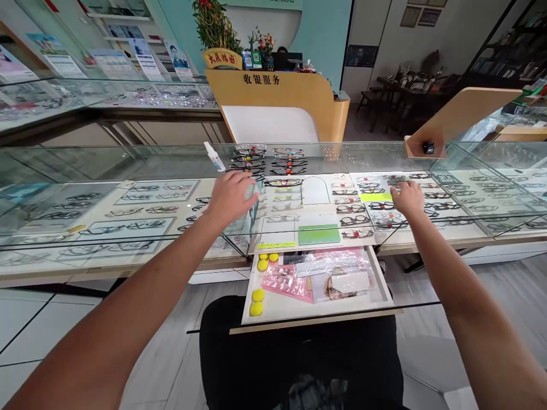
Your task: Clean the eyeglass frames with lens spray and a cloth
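My left hand (231,196) is over the glass counter top, palm down, fingers pointing forward and somewhat apart, just beside a white spray bottle (215,157) and a stack of eyeglasses (248,159). Nothing shows in it. On the right, my right hand (408,198) rests over the glass (350,162) with its fingers spread a little and nothing visible in them. A second row of glasses (289,162) lies between the hands, nearer the left one.
Below the counter, a white drawer (277,313) is pulled out over the lap, holding yellow round cases (256,308) and plastic packets (286,282). A wooden mirror stand (461,117) is at the back right. Behind the counter stands a cashier desk (277,94).
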Demonstrator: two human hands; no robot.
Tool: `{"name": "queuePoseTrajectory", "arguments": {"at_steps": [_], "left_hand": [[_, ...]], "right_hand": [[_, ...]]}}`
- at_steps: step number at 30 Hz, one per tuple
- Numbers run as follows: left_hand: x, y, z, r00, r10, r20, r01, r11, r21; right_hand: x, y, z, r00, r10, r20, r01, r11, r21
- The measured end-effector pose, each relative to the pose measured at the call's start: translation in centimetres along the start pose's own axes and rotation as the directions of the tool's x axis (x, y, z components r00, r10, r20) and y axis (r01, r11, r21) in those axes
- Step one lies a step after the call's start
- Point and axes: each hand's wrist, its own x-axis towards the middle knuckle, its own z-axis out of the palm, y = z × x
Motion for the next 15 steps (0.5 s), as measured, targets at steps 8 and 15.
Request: {"name": "queuePoseTrajectory", "arguments": {"at_steps": [8, 15], "left_hand": [[8.3, 3.5, 4.7, 0.984, 0.102, 0.143, -0.101, 0.995, -0.013], [9.1, 4.9, 4.7, 0.984, 0.125, 0.128, -0.109, 0.986, -0.127]], "right_hand": [[2.4, 1.8, 3.8, 0.992, 0.125, 0.004, -0.125, 0.987, 0.103], [3.1, 2.0, 4.5, 0.987, 0.159, -0.007, -0.157, 0.979, 0.128]]}}
